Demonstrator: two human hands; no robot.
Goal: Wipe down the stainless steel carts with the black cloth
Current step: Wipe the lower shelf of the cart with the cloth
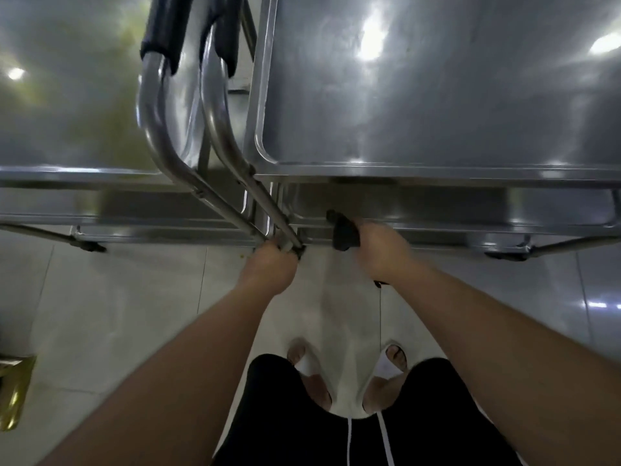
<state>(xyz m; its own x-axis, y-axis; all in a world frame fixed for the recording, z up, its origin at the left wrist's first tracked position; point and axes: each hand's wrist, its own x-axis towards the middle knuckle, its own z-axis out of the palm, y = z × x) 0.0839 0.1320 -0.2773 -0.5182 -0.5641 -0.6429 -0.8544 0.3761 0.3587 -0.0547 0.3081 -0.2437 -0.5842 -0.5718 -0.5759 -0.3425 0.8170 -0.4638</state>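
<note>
Two stainless steel carts stand side by side below me: the left cart (67, 112) and the right cart (437, 95). Their curved handle tubes (174, 156) with black grips run down between them. My left hand (272, 267) grips the lower end of a handle tube near the floor. My right hand (376, 250) holds the black cloth (342, 233), bunched, against the front edge of the right cart's lowest shelf (470, 230).
Pale floor tiles (134, 314) lie under the carts. Black caster wheels (504, 256) show at the carts' low corners. My feet in sandals (393, 361) stand close to the carts. A brass-coloured object (13, 391) sits at the left edge.
</note>
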